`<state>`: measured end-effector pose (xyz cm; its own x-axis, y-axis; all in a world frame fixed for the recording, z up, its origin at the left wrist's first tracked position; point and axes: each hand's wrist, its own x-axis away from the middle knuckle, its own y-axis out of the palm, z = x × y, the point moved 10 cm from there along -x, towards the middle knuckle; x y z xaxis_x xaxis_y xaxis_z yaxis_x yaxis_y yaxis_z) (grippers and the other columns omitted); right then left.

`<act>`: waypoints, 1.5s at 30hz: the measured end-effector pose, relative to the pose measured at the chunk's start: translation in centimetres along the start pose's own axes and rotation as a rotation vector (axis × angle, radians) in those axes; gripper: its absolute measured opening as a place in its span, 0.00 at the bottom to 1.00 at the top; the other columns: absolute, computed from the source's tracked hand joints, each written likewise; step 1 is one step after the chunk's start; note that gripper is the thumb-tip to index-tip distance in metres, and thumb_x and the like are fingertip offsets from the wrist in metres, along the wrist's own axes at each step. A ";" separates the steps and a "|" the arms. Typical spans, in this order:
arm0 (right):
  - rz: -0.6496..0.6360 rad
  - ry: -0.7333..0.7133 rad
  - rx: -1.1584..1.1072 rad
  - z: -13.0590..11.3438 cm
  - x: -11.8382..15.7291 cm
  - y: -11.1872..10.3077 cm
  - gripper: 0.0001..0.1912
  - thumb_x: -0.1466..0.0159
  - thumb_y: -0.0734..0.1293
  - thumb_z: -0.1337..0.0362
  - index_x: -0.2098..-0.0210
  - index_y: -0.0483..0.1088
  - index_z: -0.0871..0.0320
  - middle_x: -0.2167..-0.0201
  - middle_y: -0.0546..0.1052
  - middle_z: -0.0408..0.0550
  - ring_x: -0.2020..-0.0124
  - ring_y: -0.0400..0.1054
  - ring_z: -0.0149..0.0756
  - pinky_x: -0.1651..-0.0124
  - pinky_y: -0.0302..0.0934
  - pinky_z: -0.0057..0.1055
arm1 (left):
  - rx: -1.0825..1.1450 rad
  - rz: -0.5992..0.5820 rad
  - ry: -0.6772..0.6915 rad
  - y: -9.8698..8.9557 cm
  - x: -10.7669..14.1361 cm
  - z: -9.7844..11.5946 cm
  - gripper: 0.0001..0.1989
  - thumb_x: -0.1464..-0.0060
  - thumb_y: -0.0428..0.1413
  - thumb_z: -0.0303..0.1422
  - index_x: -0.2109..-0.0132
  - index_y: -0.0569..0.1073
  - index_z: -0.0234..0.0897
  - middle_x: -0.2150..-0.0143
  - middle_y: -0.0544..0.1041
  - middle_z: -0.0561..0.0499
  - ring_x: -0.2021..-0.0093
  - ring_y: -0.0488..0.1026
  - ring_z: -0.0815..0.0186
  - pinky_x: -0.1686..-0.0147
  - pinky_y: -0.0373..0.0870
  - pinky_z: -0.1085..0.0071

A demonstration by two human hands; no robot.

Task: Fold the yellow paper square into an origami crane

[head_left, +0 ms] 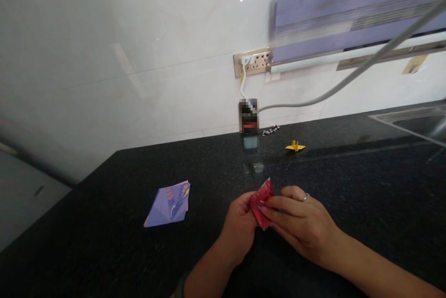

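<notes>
A small folded piece of red origami paper (264, 196) with faint printed marks is held above the dark countertop. My left hand (240, 223) grips its left edge, thumb on the near side; the other fingers are mostly hidden behind. From the right, my right hand (301, 217), with a ring on one finger, presses its fingertips against the paper's face and lower right edge. Farther back on the counter stands a yellow folded paper crane (295, 146). To the left lies a stack of purple patterned paper sheets (169, 205), with pink edges showing.
Against the white wall stands a small dark, blurred-out object (249, 117) with a grey cable (313, 100) running right. Beside it lies a black-and-white beaded strand (271, 130). A socket panel (256, 62) is above, a sink edge (407, 124) at far right. Black countertop (209, 163) surrounds everything.
</notes>
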<state>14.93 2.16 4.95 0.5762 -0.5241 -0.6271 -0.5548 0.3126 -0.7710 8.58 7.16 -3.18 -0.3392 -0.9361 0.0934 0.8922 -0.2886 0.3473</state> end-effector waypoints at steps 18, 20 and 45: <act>0.012 0.048 -0.126 0.1 -0.1 -0.2 0.14 0.41 0.58 0.73 0.58 0.67 0.58 0.58 0.74 0.50 0.61 0.66 0.39 0.62 0.63 0.36 | 0.546 -0.113 -0.080 1.0 0.1 -0.5 0.12 0.47 0.45 0.28 0.62 0.72 0.28 0.70 0.73 0.46 0.69 0.69 0.68 0.68 0.63 0.71; 0.027 0.036 -0.144 0.0 -0.1 -0.4 0.14 0.41 0.59 0.73 0.57 0.67 0.58 0.58 0.74 0.50 0.61 0.66 0.37 0.61 0.63 0.35 | 0.561 -0.117 -0.095 1.0 0.1 -0.6 0.14 0.44 0.44 0.32 0.64 0.72 0.28 0.70 0.73 0.46 0.70 0.69 0.69 0.70 0.63 0.72; -0.045 0.125 -0.119 0.3 -0.1 0.6 0.11 0.40 0.61 0.68 0.60 0.70 0.57 0.67 0.69 0.51 0.68 0.59 0.36 0.69 0.56 0.32 | 0.431 -0.092 -0.050 1.7 0.3 -0.4 0.15 0.45 0.47 0.37 0.65 0.72 0.29 0.73 0.71 0.48 0.74 0.67 0.71 0.71 0.61 0.72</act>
<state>14.73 2.65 4.46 0.5269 -0.6325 -0.5677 -0.6015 0.1943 -0.7749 10.12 6.29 -2.92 -0.4351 -0.8964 0.0852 0.6551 -0.2502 0.7128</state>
